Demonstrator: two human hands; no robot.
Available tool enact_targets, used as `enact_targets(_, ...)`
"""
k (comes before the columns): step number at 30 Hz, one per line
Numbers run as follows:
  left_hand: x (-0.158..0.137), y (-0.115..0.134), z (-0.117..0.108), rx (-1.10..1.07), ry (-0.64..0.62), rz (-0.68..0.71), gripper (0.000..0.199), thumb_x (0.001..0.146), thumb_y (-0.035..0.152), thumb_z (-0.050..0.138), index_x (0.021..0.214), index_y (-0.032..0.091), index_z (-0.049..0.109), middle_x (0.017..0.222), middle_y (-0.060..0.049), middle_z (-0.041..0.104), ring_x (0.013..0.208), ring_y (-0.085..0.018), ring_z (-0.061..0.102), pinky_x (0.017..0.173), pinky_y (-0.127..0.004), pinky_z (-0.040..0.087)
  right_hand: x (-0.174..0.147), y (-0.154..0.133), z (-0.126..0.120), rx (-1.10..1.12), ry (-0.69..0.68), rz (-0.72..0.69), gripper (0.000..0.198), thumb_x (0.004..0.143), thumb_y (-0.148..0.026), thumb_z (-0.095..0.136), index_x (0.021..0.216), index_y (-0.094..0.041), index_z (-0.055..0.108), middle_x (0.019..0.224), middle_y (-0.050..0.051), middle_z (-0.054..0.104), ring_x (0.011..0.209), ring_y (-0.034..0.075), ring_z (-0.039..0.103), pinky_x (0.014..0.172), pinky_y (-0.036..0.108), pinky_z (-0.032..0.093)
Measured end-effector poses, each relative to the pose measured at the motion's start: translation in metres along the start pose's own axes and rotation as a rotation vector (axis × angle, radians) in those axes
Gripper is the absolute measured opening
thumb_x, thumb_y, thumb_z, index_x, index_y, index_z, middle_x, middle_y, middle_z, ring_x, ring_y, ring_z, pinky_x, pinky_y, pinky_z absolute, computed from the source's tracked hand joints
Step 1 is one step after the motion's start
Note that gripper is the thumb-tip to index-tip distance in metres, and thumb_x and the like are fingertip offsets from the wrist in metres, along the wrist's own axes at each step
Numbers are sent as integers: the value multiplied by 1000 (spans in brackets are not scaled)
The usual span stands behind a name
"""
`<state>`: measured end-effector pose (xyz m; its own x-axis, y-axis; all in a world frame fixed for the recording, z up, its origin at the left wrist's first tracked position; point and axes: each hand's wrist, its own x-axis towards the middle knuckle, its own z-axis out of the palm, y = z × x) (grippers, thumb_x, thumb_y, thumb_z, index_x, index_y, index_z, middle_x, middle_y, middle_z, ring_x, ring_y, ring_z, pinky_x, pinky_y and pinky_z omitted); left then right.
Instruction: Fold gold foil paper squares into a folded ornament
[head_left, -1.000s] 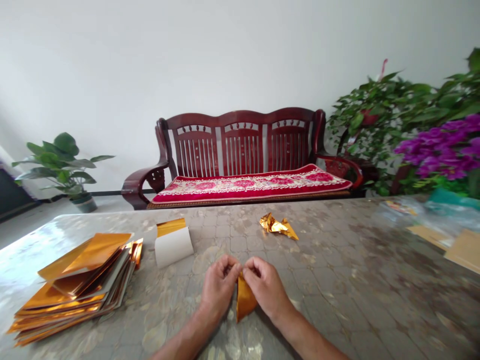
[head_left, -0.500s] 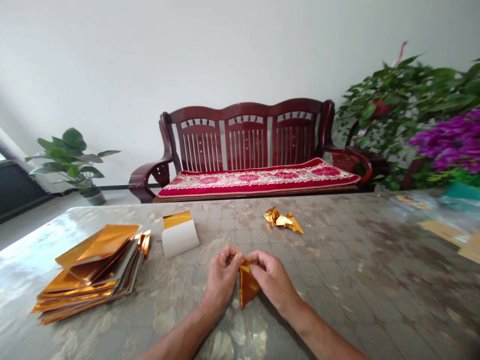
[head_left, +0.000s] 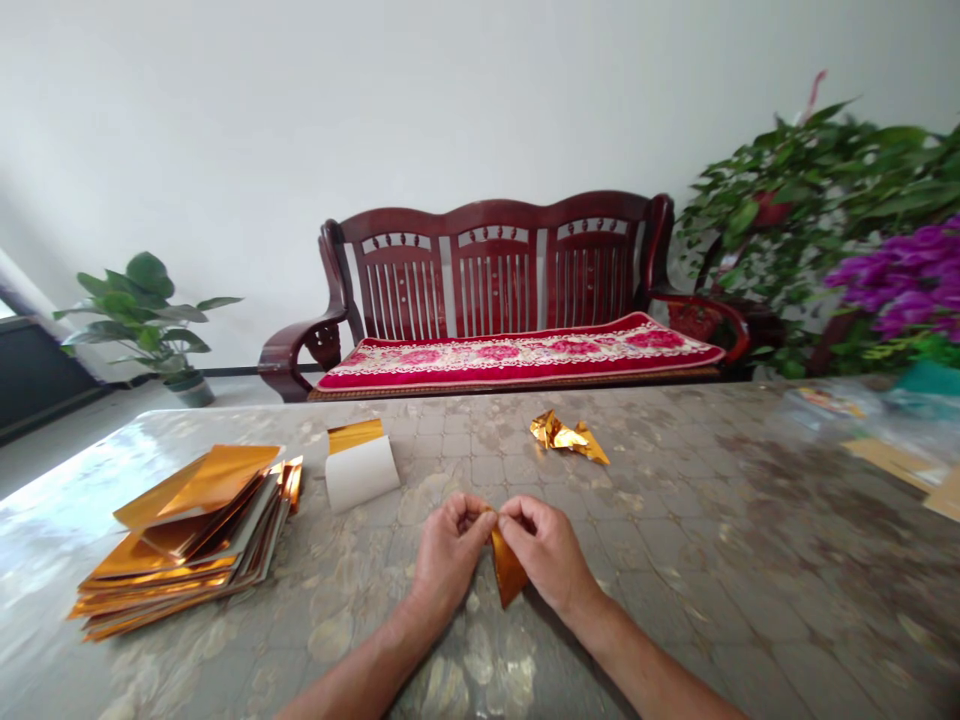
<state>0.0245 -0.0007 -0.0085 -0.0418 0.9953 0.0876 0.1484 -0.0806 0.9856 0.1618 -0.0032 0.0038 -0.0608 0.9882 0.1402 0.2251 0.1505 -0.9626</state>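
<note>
Between my two hands is a folded piece of gold foil paper [head_left: 509,572], its pointed end hanging down toward me. My left hand [head_left: 454,545] pinches its upper edge between thumb and fingers. My right hand [head_left: 546,552] grips the same piece from the other side, thumb and fingertips closed near the top. Parts of the foil are hidden behind the fingers. Beyond the hands, a crumpled folded gold foil piece [head_left: 568,437] lies on the table.
A stack of gold foil sheets [head_left: 180,560] stands at the left of the patterned table [head_left: 697,620]. Beside it lies a curled sheet [head_left: 363,473] with its pale side up. Plastic bags [head_left: 840,408] and brown card [head_left: 892,464] are at the far right. A wooden bench [head_left: 495,270] stands behind.
The foil's pointed end has swung slightly to the right and shows a narrower face. Both hands keep their pinch, with the fingertips slightly shifted.
</note>
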Motion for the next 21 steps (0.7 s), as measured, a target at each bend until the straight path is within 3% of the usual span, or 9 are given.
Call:
enact_targets(13,-2,-3,-2,-49,2,18,19,75,35,64,73,16,61,60,3,57,54,-11,52,53,-21,41,1,5,-3,-19,-83,7,22,77,-31,53,72,-15,67,65,2,65,62,15,56,57,24,42)
enact_targets(21,0,-2,-8,220,-37,67,20,81,32,56,72,17,66,64,0,64,62,-14,58,59,-22,42,0,7,-4,-175,-15,-129,16,79,-25,52,66,-19,61,60,-1,59,58,14,53,57,23,39)
